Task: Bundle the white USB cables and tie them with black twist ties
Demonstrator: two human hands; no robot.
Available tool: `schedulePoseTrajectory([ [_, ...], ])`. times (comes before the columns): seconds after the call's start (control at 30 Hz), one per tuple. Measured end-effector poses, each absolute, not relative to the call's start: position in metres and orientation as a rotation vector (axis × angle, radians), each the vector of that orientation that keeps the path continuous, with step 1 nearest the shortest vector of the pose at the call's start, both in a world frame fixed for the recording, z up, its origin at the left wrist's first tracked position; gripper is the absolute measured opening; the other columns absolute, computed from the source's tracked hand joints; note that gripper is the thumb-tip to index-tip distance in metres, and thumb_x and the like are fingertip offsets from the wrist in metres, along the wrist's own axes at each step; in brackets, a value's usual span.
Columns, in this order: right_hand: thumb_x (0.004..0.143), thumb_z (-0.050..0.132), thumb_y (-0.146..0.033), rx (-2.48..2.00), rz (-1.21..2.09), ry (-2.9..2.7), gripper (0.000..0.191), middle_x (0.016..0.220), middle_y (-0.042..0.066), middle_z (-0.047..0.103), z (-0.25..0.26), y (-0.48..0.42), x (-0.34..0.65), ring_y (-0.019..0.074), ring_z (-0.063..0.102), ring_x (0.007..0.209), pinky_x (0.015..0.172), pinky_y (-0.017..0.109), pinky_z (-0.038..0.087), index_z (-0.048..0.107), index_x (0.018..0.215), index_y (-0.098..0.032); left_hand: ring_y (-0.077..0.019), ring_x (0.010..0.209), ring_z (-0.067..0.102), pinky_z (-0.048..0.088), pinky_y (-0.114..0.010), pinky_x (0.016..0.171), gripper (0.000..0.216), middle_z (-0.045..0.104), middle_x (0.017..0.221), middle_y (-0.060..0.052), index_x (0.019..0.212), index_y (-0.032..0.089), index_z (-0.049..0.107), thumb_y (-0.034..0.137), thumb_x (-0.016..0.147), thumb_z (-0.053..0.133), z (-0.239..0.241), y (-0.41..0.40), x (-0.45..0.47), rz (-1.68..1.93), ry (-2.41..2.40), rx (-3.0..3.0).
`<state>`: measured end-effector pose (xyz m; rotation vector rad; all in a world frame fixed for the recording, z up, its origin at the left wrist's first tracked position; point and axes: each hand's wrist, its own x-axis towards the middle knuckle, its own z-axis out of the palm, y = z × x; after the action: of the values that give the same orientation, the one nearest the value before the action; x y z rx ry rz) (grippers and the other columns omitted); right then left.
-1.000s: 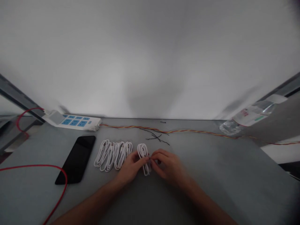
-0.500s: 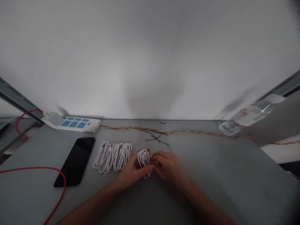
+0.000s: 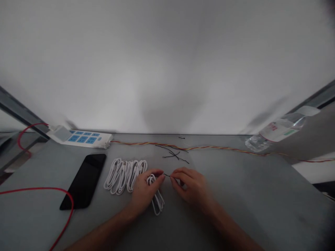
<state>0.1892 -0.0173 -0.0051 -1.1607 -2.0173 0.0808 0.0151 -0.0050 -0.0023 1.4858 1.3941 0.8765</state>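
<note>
My left hand (image 3: 145,188) is closed around a coiled white cable (image 3: 157,203), whose lower loops hang out below the palm. A short black twist tie (image 3: 166,175) spans the gap between my hands. Its left end is at my left thumb and fingertips, and my right hand (image 3: 190,183) pinches its right end. Several more white cable coils (image 3: 125,176) lie in a row just left of my left hand. Beyond my hands, several loose black twist ties (image 3: 176,156) lie crossed on the grey table (image 3: 235,195).
A black phone (image 3: 85,181) lies at the left, with a red cable (image 3: 69,195) over its lower edge. Behind it is a white power strip (image 3: 83,137) with blue sockets. Twisted wires (image 3: 209,146) run along the wall to a clear bottle (image 3: 280,129) at the right.
The coil has turned and dropped lower in my left hand, so its loops now point down. The black twist tie now shows stretched between both hands' fingertips.
</note>
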Motion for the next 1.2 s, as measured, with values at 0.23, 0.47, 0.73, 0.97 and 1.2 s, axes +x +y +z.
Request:
schedulePoseTrajectory([
  [0.23, 0.083, 0.054, -0.019, -1.300, 0.391, -1.939, 0.013, 0.076, 0.003, 0.069, -0.004, -0.012, 0.195, 0.0117, 0.056, 0.055, 0.056, 0.025, 0.044, 0.064, 0.075, -0.020, -0.0153, 0.047, 0.058, 0.042, -0.024, 0.050, 0.029, 0.062, 0.050, 0.000, 0.072, 0.017, 0.067, 0.042, 0.082, 0.056, 0.001, -0.007, 0.012, 0.769, 1.377, 1.483],
  [0.47, 0.083, 0.057, -0.025, -1.356, 0.927, -1.995, 0.013, 0.069, -0.001, 0.066, 0.005, -0.002, 0.219, 0.0129, 0.057, 0.062, 0.056, 0.023, 0.042, 0.067, 0.075, -0.021, -0.0143, 0.049, 0.057, 0.043, -0.024, 0.051, 0.032, 0.060, 0.052, 0.000, 0.069, 0.017, 0.063, 0.046, 0.081, 0.057, -0.002, -0.004, 0.009, 0.693, 1.227, 1.440],
  [0.73, 0.083, 0.056, -0.032, -1.549, 0.704, -1.794, 0.018, 0.067, 0.001, 0.065, -0.008, 0.014, 0.230, 0.0151, 0.056, 0.060, 0.055, 0.026, 0.041, 0.067, 0.075, -0.020, -0.0124, 0.052, 0.059, 0.046, -0.023, 0.050, 0.037, 0.065, 0.074, 0.000, 0.104, 0.016, 0.061, 0.044, 0.080, 0.060, -0.010, -0.002, 0.013, 0.789, 1.244, 1.269],
  [0.97, 0.086, 0.051, -0.037, -1.662, 0.187, -1.702, 0.029, 0.076, 0.008, 0.069, -0.032, 0.040, 0.232, 0.0213, 0.061, 0.071, 0.067, 0.034, 0.047, 0.072, 0.077, -0.019, -0.0138, 0.057, 0.061, 0.045, -0.023, 0.050, 0.030, 0.063, 0.077, 0.000, 0.101, 0.018, 0.060, 0.041, 0.083, 0.056, -0.007, -0.002, 0.012, 0.720, 1.198, 1.326],
  [1.2, 0.088, 0.052, -0.031, -1.679, 0.178, -1.797, 0.026, 0.076, 0.008, 0.069, -0.043, 0.044, 0.228, 0.0223, 0.062, 0.075, 0.071, 0.036, 0.047, 0.075, 0.083, -0.019, -0.0156, 0.059, 0.062, 0.046, -0.025, 0.054, 0.026, 0.065, 0.078, -0.002, 0.097, 0.018, 0.061, 0.038, 0.082, 0.057, -0.006, -0.002, 0.013, 0.690, 1.188, 1.380],
])
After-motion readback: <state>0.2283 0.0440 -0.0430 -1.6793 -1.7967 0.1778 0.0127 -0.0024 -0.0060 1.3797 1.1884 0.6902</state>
